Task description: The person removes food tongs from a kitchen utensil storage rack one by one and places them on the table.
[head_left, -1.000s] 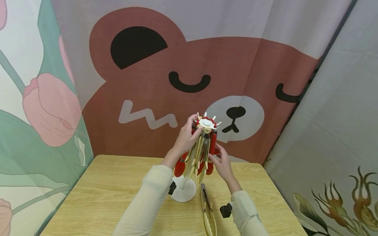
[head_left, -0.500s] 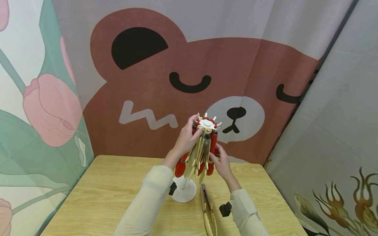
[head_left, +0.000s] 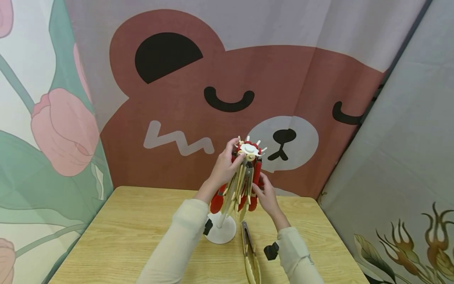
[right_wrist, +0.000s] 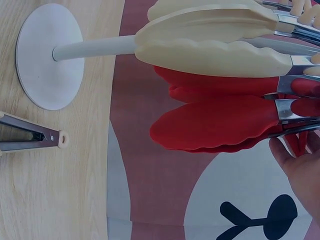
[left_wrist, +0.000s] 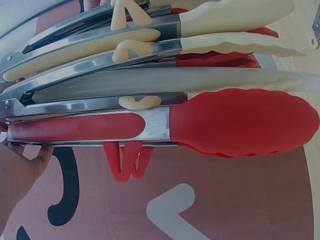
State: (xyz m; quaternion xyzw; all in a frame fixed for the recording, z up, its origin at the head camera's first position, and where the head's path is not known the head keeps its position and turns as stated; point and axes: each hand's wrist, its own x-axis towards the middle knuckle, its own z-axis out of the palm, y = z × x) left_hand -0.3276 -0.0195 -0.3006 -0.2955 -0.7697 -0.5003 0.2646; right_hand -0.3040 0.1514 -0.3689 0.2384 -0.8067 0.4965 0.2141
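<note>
A white stand with a hooked round top carries several kitchen tongs, some red-tipped and some cream-tipped. My left hand holds the stand's upper end, its thumb at the front by a cream hanging loop. Cream tongs hang below that hand. On the right side, my right hand pinches red tongs partway down. The right wrist view shows its fingertips at the small red foot under those tongs. Another pair of red tongs fills the left wrist view. The exact left finger contact is partly hidden.
The stand's round white base sits on the wooden table. One more pair of cream-tipped tongs lies on the table in front of it. A bear-print curtain hangs behind the table's far edge.
Hardly anything differs. The right hand has shifted very slightly at the red tongs; the left hand stays at the stand's top, and the view drifts a few pixels.
</note>
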